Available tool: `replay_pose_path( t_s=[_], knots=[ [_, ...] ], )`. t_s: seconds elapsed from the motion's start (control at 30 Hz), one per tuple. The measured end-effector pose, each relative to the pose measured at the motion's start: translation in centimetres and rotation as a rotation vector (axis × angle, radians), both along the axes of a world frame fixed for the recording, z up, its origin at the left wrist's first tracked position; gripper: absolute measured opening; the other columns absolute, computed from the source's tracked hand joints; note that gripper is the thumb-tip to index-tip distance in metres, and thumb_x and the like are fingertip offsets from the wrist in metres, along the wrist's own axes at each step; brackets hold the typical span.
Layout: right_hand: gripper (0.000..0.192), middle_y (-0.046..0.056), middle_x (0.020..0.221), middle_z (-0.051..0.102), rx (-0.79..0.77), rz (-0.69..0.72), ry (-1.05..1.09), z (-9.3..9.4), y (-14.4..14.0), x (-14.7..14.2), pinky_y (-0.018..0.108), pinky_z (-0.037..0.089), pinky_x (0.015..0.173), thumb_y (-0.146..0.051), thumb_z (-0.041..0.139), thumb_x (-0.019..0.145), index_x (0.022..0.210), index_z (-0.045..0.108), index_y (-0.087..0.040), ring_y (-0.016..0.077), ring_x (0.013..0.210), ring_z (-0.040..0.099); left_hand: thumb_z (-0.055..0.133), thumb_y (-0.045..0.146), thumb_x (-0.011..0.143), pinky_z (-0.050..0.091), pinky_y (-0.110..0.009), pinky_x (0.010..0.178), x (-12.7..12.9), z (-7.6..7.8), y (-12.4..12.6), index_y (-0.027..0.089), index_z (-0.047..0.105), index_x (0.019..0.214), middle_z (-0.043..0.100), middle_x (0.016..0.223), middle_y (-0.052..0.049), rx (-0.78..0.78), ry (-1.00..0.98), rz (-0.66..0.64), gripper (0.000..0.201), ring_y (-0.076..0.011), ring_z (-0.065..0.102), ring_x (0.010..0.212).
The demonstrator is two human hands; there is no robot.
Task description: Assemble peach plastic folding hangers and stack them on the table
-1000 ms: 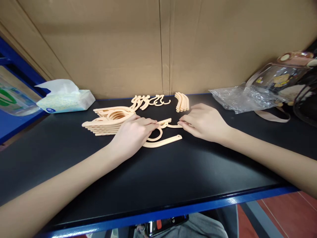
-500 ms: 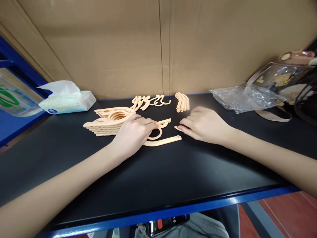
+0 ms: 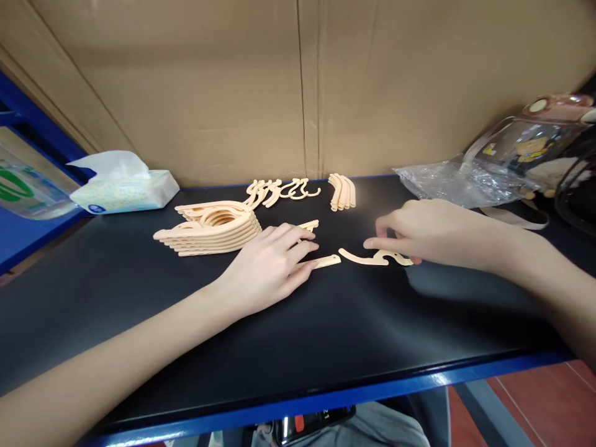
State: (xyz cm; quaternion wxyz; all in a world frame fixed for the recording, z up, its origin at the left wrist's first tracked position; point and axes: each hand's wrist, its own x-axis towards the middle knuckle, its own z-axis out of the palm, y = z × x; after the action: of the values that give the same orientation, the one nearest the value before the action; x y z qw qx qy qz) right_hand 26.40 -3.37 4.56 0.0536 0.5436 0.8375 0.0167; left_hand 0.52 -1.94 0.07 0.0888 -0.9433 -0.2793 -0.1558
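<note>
Peach plastic hook piece sits pinched under the right hand; left hand lies open, pressing the hanger arm flat. Keep both flat on the worktop.

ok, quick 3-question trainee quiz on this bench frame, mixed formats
1. True or false: the right hand rests on a loose hook piece.
2. Multiple choice: the stack of hanger bodies lies (A) left of the left hand, (B) under the plastic bag, (C) on the tissue pack.
3. Fill in: behind the black table stands a wall of ____.

Key: 1 true; 2 A; 3 cardboard.
</note>
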Motion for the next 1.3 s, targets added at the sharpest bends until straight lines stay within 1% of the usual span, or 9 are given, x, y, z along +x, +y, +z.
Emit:
replay_pose_path(
  t_s=[0.07,0.27,0.5,0.67,0.8,0.9,1.03,1.2,1.3],
  knots=[
    [0.045,-0.002,0.049,0.056,-0.006,0.012,0.022,-0.1,-0.5,-0.2,0.026,0.027,0.05,-0.05,0.042,0.091,0.063,0.061,-0.021,0.0124,0.046,0.05,0.044,0.03,0.094,0.049,-0.038,0.085,0.1,0.0,-0.2,0.016,0.064,0.109,0.062,0.114,-0.009,-0.01,0.009,-0.015,0.028,-0.0241,0.056,0.106],
    [0.037,0.002,0.061,0.058,0.22,0.08,-0.149,-1.4,-0.9,-1.2,0.028,0.021,0.05,-0.04,0.044,0.093,0.066,0.059,-0.019,0.0168,0.056,0.054,0.045,0.026,0.094,0.05,-0.034,0.086,0.1,-0.1,-0.2,0.016,0.065,0.103,0.063,0.114,-0.007,0.015,0.0,-0.058,0.024,-0.0217,0.056,0.106],
    [0.018,0.004,0.077,0.059,0.245,0.22,-0.111,-2.4,0.2,-1.3,0.027,0.029,0.054,-0.024,0.05,0.09,0.075,0.055,-0.017,0.016,0.066,0.054,0.044,0.024,0.094,0.049,-0.029,0.083,-0.1,-0.1,-0.3,0.018,0.062,0.104,0.063,0.113,-0.005,0.043,0.046,-0.101,0.021,-0.0193,0.055,0.107],
    [0.011,0.002,0.079,0.06,0.176,0.266,0.106,-2.6,0.8,-1.6,0.028,0.036,0.063,-0.015,0.042,0.091,0.086,0.052,-0.019,0.0158,0.069,0.054,0.043,0.024,0.094,0.05,-0.027,0.08,-0.1,-0.1,-0.3,0.018,0.062,0.102,0.063,0.111,-0.004,0.048,0.051,-0.107,0.021,-0.0182,0.055,0.106],
    [0.011,0.003,0.091,0.063,0.103,0.298,0.248,-2.5,0.9,-1.6,0.029,0.038,0.071,-0.012,0.044,0.088,0.088,0.051,-0.02,0.017,0.082,0.057,0.043,0.024,0.094,0.049,-0.026,0.079,-0.1,0.1,-0.3,0.018,0.062,0.103,0.063,0.11,-0.004,0.025,0.066,-0.11,0.022,-0.0187,0.055,0.107],
    [0.016,0.003,0.096,0.063,0.052,0.295,0.313,-2.5,1.0,-1.6,0.029,0.039,0.075,-0.012,0.045,0.088,0.099,0.053,-0.021,0.0176,0.088,0.058,0.043,0.024,0.093,0.05,-0.025,0.075,-0.2,0.2,-0.4,0.019,0.062,0.103,0.063,0.111,-0.004,-0.01,0.068,-0.103,0.022,-0.0181,0.055,0.107],
    [0.028,0.002,0.094,0.062,0.018,0.274,0.369,-2.7,1.2,-1.7,0.028,0.041,0.071,-0.023,0.049,0.09,0.118,0.049,-0.021,0.0163,0.082,0.058,0.043,0.024,0.092,0.049,-0.025,0.073,-0.2,0.3,-0.4,0.019,0.062,0.103,0.063,0.109,-0.003,-0.041,0.069,-0.1,0.022,-0.0175,0.057,0.102],
    [0.022,0.007,0.098,0.061,0.149,0.198,0.254,-3.1,1.4,-1.9,0.029,0.04,0.066,-0.038,0.05,0.09,0.092,0.059,-0.018,0.0194,0.083,0.058,0.045,0.027,0.091,0.048,-0.029,0.082,-0.1,0.4,-0.3,0.019,0.062,0.099,0.064,0.109,-0.005,-0.062,0.037,-0.112,0.021,-0.0196,0.056,0.103],
    [0.02,0.004,0.09,0.061,0.139,0.138,0.323,-3.5,1.6,-1.9,0.029,0.04,0.067,-0.035,0.052,0.088,0.08,0.062,-0.019,0.0187,0.083,0.058,0.049,0.03,0.089,0.045,-0.037,0.092,-0.2,0.3,-0.1,0.019,0.061,0.096,0.061,0.116,-0.007,-0.112,0.003,-0.097,0.018,-0.0235,0.05,0.113]
  ],
)
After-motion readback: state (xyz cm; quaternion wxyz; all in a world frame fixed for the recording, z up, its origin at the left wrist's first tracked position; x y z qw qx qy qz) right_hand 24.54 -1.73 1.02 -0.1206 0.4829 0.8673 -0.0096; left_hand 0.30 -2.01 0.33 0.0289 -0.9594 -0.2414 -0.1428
